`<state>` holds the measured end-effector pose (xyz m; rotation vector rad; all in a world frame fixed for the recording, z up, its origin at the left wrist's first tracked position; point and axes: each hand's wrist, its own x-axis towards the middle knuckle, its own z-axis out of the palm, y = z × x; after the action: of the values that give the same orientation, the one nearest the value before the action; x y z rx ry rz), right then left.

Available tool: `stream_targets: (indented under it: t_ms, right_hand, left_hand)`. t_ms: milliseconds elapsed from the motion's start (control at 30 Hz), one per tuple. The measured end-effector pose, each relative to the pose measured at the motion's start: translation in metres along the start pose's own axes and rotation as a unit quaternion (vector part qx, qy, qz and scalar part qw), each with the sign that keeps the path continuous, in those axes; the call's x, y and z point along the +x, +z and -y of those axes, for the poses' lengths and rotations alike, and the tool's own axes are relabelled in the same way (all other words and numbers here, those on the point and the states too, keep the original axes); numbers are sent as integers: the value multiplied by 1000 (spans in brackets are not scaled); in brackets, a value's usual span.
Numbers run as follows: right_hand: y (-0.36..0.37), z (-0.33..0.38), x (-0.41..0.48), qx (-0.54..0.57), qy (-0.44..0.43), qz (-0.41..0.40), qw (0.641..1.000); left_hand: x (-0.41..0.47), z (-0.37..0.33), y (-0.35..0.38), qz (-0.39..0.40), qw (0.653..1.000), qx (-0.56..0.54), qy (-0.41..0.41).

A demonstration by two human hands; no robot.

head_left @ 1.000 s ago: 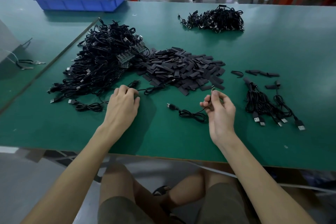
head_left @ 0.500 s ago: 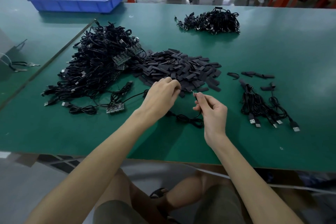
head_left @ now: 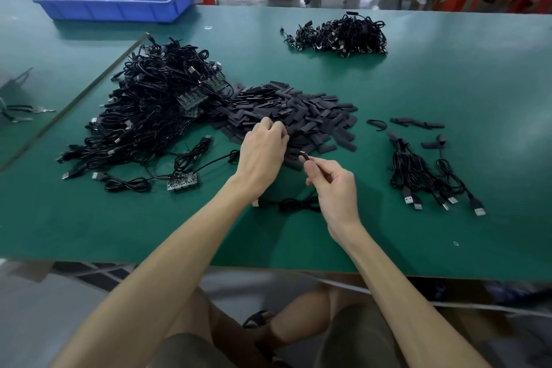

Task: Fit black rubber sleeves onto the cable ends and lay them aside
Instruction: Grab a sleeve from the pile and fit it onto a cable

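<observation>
Cable end (head_left: 304, 155) pinched, left fingers (head_left: 276, 129) among sleeves (head_left: 313, 110)

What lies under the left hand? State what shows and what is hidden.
Under the left hand lies the near edge of the black rubber sleeve pile; whether its fingers pinch one is covered.

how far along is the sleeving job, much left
Early on. Done, apparently: a small group of cables laid aside at the right. In hand: the right hand pinches a cable end, while the left hand reaches into the sleeve pile. Left: the big cable pile. Whether the far pile is finished, I cannot tell.
</observation>
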<state>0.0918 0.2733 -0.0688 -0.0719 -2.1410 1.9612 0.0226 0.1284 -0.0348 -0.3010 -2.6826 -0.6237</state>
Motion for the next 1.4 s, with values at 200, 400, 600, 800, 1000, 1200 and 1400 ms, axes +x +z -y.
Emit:
stream_targets:
  t_ms: [200,400,600,800,1000,1200,1400]
  right_hand:
    - [1,-1,0,-9,-10,8,1000]
    - [0,0,0,42,-4,8,999]
    - [1,-1,0,31,-5,33,999]
    - [1,-3,-2,-6,-2,45,999]
    - [1,0,-3,8,-5,52,999]
    - [2,2,-4,2,-10,58,998]
    - [1,4,-6,10,-18,80,997]
  left_hand:
    - [-20,9,-17,81,945,-310,-65]
    - [-40,21,-20,133,917,-373,-48]
    - [-50,24,-22,142,937,-316,-38]
    - [-58,12,-28,133,986,-62,85]
    - [-61,10,-30,136,986,11,96]
    - [-63,34,-26,77,981,-169,51]
    - [-66,41,-22,36,979,-191,61]
